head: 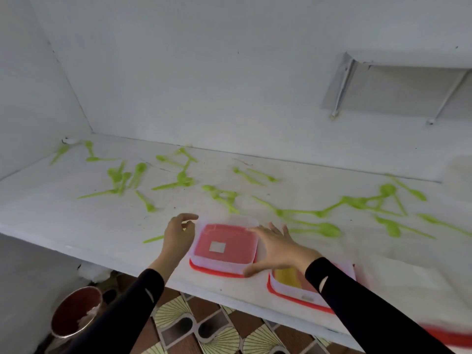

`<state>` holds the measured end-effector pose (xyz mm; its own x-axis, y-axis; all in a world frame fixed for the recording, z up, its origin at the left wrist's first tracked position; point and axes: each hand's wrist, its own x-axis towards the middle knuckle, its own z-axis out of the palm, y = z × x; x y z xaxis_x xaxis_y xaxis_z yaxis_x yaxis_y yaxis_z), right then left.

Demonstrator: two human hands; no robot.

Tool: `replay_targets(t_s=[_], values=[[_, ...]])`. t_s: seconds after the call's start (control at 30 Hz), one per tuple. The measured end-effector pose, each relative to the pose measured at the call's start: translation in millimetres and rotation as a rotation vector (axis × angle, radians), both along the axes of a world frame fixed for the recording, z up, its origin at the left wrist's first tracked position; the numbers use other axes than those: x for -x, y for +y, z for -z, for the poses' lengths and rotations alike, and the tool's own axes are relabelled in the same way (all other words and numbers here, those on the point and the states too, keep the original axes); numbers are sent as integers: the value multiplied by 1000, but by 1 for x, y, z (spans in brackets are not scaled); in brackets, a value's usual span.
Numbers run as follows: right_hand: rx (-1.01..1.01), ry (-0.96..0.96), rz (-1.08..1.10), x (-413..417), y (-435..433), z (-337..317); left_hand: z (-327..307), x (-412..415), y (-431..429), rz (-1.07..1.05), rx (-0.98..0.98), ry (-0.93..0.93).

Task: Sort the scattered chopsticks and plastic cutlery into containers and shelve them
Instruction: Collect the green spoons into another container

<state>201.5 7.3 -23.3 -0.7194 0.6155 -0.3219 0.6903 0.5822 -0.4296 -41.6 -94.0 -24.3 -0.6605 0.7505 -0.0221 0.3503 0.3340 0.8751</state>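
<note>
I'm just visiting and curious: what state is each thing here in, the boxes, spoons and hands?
Green spoons: scattered loose on the counter.
Centre box: resting on its red rim.
Second box: same, partly under the sleeve.
Left hand: curled beside centre box.
Right hand: spread against it.

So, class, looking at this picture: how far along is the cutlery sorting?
Done: nothing that shows; green cutlery lies scattered across the counter. In hand: the left hand and right hand are at a red-rimmed container, with a second container beside it. Left: gathering all the cutlery into containers and shelving them, probably on the wall shelf.
</note>
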Motion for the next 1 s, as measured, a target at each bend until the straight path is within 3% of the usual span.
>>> replay_targets(t_s=[0.3, 0.67, 0.87, 1.0], values=[[59, 198, 264, -94, 65, -15, -48, -106, 101, 267, -145, -29], [24, 275, 516, -288, 144, -36, -35, -295, 215, 644, -40, -99], [28, 98, 588, -375, 197, -26, -1, -370, 257, 849, 240, -72], [-155, -274, 557, -406, 242, -10, 1, -400, 291, 790, 285, -10]])
